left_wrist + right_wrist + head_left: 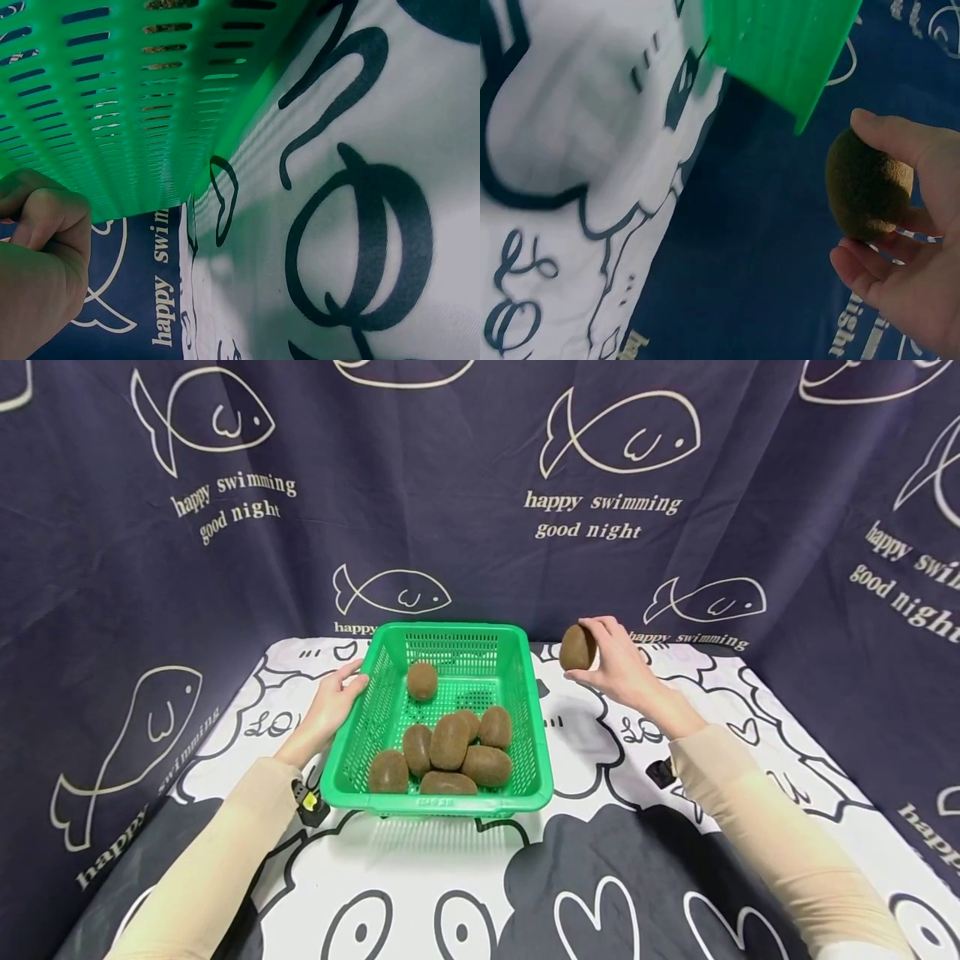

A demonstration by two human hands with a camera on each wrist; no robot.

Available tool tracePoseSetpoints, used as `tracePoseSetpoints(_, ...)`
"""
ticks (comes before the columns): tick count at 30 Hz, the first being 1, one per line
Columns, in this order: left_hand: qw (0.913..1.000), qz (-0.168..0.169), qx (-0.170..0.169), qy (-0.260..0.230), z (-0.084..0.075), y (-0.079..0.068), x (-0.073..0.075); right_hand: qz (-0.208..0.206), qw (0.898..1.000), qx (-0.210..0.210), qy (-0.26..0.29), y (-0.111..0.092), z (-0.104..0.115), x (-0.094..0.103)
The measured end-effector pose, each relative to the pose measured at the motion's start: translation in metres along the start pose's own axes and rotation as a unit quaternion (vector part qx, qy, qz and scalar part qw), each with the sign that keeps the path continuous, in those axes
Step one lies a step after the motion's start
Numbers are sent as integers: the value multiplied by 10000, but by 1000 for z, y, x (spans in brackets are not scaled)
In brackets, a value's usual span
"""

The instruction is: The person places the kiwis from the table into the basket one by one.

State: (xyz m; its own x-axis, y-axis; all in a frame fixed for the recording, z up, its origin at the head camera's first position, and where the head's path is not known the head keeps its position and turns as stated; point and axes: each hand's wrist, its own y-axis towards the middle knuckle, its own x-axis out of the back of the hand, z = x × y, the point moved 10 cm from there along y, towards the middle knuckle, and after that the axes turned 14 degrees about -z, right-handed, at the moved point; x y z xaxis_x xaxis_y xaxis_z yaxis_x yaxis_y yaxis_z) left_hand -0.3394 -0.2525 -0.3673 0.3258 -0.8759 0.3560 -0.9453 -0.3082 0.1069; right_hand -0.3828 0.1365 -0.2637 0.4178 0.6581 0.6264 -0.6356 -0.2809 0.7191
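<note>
A green plastic basket stands on the table with several brown kiwis in it. Most of these kiwis are bunched at the near end, while a single kiwi lies toward the far left. My left hand grips the basket's left rim; in the left wrist view its curled fingers are up at the slotted side wall. To the right of the basket, my right hand holds one kiwi between thumb and fingers, raised above the table.
A white cloth with black doodles and dark patches covers the table. Behind it and at both sides hangs a navy curtain printed with fish and lettering. Dark wrist straps sit below both hands.
</note>
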Motion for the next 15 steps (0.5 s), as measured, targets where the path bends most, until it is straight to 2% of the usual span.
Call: tracePoseSetpoints(15,9999,82,-26,-144,-1,-1,-1,268,9990,185,311,5,54,-31)
